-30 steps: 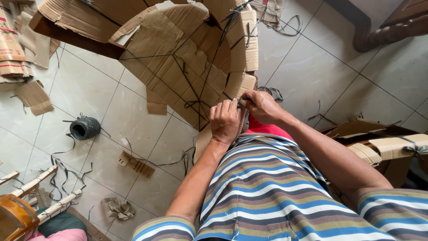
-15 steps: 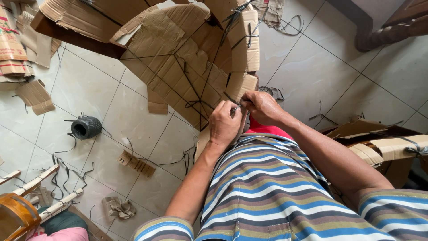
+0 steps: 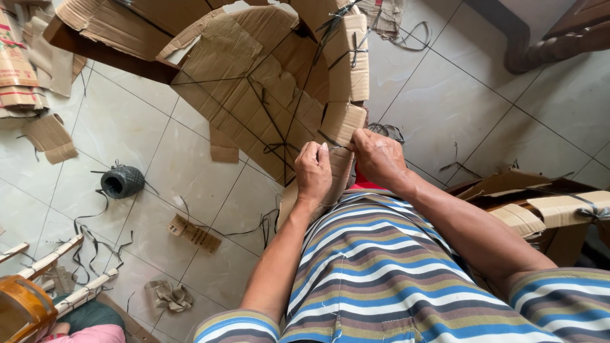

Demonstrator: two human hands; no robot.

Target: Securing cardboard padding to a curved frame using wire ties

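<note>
Cardboard structure (image 3: 254,82) cut off at top edge; fingers (image 3: 356,136) of both hands partly hidden behind it

Brown cardboard (image 3: 254,95), dark twine roll (image 3: 122,181), striped shirt (image 3: 381,267).

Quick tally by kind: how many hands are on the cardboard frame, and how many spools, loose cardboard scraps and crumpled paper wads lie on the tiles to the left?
Hands on the cardboard frame: 2, left hand and right hand
Spool of black strap: 1
Loose cardboard scraps: 3
Crumpled paper wad: 1
Total: 7
</note>
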